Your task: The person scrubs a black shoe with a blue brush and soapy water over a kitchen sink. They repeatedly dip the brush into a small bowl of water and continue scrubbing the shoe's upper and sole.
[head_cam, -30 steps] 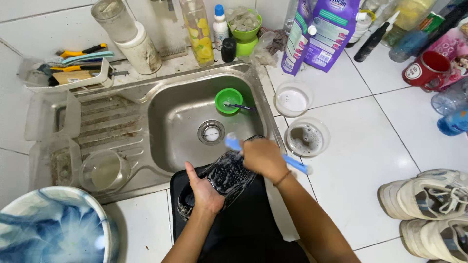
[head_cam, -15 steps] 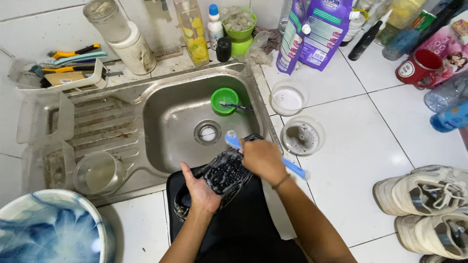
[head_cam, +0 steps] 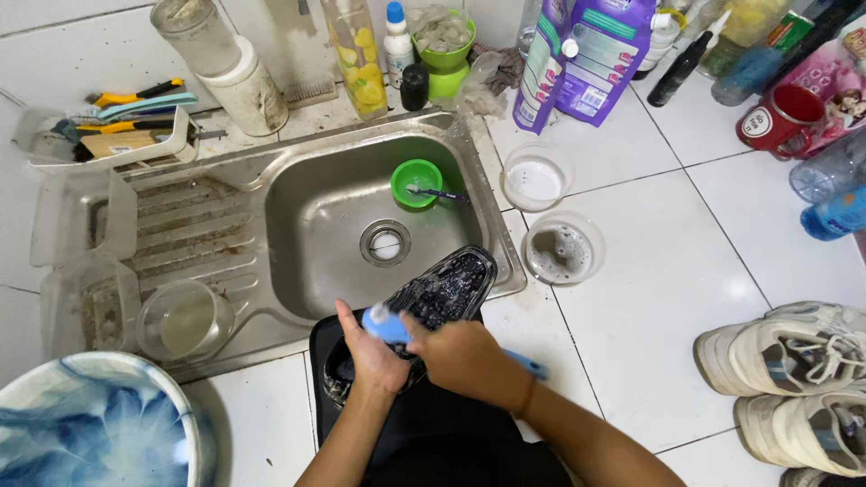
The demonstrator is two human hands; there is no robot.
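My left hand (head_cam: 374,356) grips a black shoe (head_cam: 433,298) held sole-up over the front rim of the steel sink (head_cam: 316,203). The sole is wet and soapy. My right hand (head_cam: 465,359) is closed around a blue brush (head_cam: 386,323), whose head rests on the sole near the heel while its handle tip sticks out past my wrist. A small green cup (head_cam: 417,183) with a purple toothbrush in it sits inside the sink basin next to the drain.
Two clear bowls (head_cam: 563,251) stand on the white tiles right of the sink. A pair of white sneakers (head_cam: 794,361) lies at the right edge. Bottles, a purple pouch (head_cam: 586,59) and a red mug (head_cam: 780,117) line the back. A blue-white basin (head_cam: 90,424) sits front left.
My right hand has drawn the blue brush back along the sole toward the heel and me. The view has shifted slightly.
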